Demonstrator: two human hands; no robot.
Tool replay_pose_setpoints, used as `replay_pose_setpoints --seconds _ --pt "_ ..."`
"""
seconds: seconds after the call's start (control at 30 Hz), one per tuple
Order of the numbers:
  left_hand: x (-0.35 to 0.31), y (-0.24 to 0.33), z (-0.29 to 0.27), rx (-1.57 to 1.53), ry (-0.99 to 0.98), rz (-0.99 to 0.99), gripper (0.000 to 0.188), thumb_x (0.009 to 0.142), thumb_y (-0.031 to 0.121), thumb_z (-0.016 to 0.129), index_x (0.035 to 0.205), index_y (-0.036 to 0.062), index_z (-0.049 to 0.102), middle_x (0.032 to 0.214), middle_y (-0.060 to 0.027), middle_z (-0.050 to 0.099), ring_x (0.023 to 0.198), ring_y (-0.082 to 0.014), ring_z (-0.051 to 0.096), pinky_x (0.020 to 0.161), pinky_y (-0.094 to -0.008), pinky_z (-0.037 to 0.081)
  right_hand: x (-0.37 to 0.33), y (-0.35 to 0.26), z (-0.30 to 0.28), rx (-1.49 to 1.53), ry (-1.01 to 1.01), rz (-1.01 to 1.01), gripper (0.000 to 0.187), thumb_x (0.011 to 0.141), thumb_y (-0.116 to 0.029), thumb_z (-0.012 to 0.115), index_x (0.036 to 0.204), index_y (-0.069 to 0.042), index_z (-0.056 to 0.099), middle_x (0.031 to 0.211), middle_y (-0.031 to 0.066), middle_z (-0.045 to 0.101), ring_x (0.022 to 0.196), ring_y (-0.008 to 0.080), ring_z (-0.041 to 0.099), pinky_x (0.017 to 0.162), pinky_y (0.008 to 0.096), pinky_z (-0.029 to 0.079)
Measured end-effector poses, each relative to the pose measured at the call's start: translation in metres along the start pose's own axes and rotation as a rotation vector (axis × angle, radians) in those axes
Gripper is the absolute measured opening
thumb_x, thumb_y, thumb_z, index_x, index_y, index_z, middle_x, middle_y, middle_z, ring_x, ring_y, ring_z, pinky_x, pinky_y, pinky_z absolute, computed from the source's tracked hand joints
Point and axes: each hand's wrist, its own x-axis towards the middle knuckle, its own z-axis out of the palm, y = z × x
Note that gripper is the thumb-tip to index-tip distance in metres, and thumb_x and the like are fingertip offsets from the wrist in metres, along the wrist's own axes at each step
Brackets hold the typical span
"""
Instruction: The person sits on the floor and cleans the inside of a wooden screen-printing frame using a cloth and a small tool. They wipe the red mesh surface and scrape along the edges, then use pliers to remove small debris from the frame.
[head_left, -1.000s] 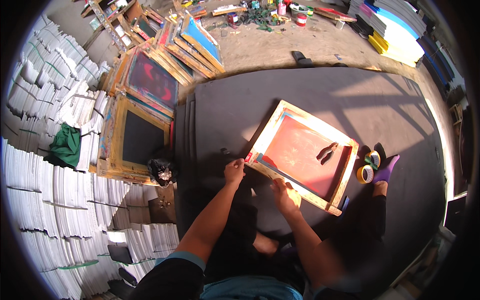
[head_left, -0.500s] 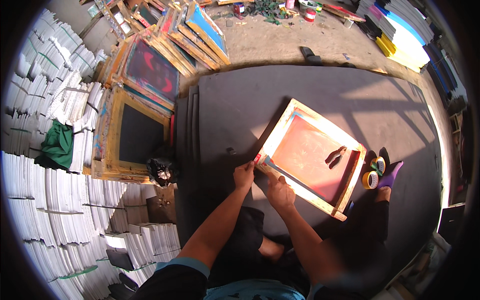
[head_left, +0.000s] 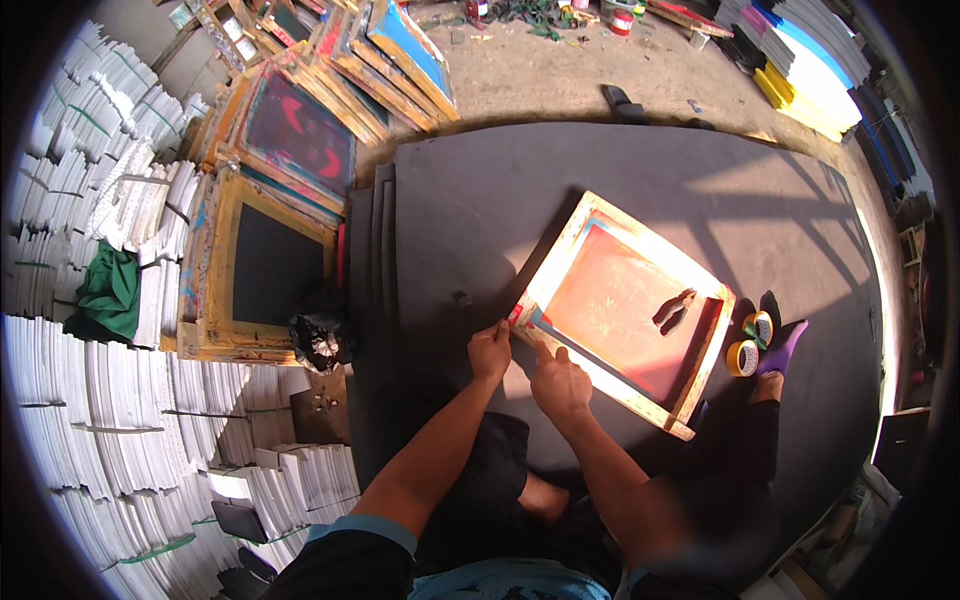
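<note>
A wooden screen printing frame [head_left: 640, 245] with a reddish mesh lies tilted on the dark sheet in front of me. My left hand [head_left: 489, 352] pinches its near-left corner, beside a small red patch. Just to the right, my right hand [head_left: 561, 385] grips the near wooden bar, most of its fingers curled and its fingertips on the wood. Pliers [head_left: 674, 311] with dark handles rest on the mesh. By the frame's right side are a yellow tape roll [head_left: 741, 358] and another tape roll [head_left: 758, 328], close to my foot in a purple sock [head_left: 787, 350].
A stack of large dark foam sheets [head_left: 480, 190] lies under everything. More screen frames [head_left: 240, 335] lean at the left, with a crumpled black plastic bag [head_left: 322, 338] beside them. Tall piles of white sheets [head_left: 110, 400] line the left side. Paint pots [head_left: 621, 22] stand at the back.
The view has shifted very slightly. Both hands stay at the same corner and bar of the frame, with only a tiny movement of the right fingers.
</note>
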Motion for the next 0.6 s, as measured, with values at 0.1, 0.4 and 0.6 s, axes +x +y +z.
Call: replay_pose_setpoints --seconds 0.1,0.4,0.6 --pt "0.0 -0.006 0.004 -0.048 0.031 0.044 0.034 0.106 0.033 0.064 0.117 0.0055 0.08 0.08 -0.0195 0.075 0.074 -0.0278 0.077 0.069 -0.0397 0.056 0.001 -0.01 0.008 -0.087 0.023 -0.014 0.047 0.101 -0.02 0.058 0.147 -0.014 0.059 0.107 0.0198 0.069 0.086 0.0424 0.076 0.076 0.0546 0.062" --pt "0.001 -0.012 0.005 -0.064 0.044 0.082 0.032 0.106 0.031 0.066 0.115 0.004 0.08 0.067 -0.0148 0.07 0.06 -0.0192 0.07 0.061 -0.038 0.052 0.001 0.012 0.019 0.259 0.121 -0.013 0.038 0.1 -0.019 0.064 0.137 -0.015 0.068 0.101 0.0208 0.072 0.091 0.0417 0.075 0.081 0.0527 0.06" --pt "0.0 -0.006 0.007 -0.077 0.038 0.118 0.034 0.106 0.033 0.067 0.108 0.003 0.081 0.064 -0.0143 0.067 0.057 -0.02 0.065 0.06 -0.0385 0.05 0.015 0.038 0.051 0.754 0.142 0.026 0.034 0.1 -0.015 0.069 0.133 -0.011 0.074 0.123 0.0234 0.074 0.114 0.0374 0.074 0.098 0.0416 0.057"
